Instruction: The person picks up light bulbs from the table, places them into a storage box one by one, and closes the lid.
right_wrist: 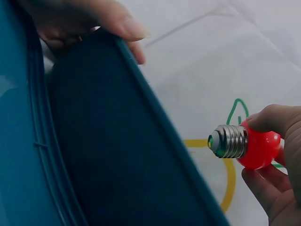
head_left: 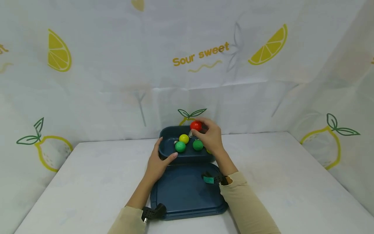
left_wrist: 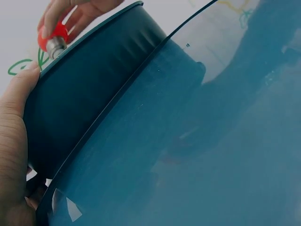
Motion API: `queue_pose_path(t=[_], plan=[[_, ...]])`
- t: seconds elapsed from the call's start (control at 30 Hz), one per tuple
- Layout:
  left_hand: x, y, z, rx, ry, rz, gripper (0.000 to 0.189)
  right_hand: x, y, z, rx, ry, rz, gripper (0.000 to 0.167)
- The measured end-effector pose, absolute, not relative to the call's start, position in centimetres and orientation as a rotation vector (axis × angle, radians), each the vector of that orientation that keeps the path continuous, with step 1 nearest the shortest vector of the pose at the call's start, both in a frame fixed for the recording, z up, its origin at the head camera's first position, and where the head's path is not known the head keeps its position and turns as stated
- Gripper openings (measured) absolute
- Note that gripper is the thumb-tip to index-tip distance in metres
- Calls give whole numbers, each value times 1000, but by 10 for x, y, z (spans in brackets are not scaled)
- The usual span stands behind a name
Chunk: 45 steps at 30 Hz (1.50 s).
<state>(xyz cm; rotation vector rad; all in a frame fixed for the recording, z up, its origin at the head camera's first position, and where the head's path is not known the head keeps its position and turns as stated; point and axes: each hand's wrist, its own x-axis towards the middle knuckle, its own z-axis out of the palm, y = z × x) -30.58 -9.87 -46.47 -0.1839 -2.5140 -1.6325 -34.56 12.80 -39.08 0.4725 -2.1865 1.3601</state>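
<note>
My right hand [head_left: 211,136] pinches a red light bulb [head_left: 195,125] by its round glass, over the back right of a dark blue box [head_left: 187,159]. In the right wrist view the bulb's metal screw base [right_wrist: 228,141] points left, toward the box. My left hand [head_left: 157,161] grips the box at its left end, thumb at the front rim. Inside the box lie a yellow bulb [head_left: 184,138], a green dimpled bulb [head_left: 180,146] and another green bulb [head_left: 197,145]. Another yellow piece [head_left: 208,151] is mostly hidden by my right hand.
A flat dark blue lid [head_left: 187,191] lies on the white table [head_left: 102,185] just in front of the box, beneath my forearms. Behind stands a white cloth backdrop [head_left: 117,97] printed with lemons and lettering.
</note>
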Motion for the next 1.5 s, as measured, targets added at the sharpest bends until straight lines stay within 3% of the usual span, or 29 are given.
queue_pose_path(t=[0.6,1.5], plan=[[-306,-99,-465,-191,-2511,-1630,95,-350,130,-402,276,-2607,1251,42],[-306,-100,-465,-197,-2524,-1650,94,-348,122,-405,459,-2753,977,36]])
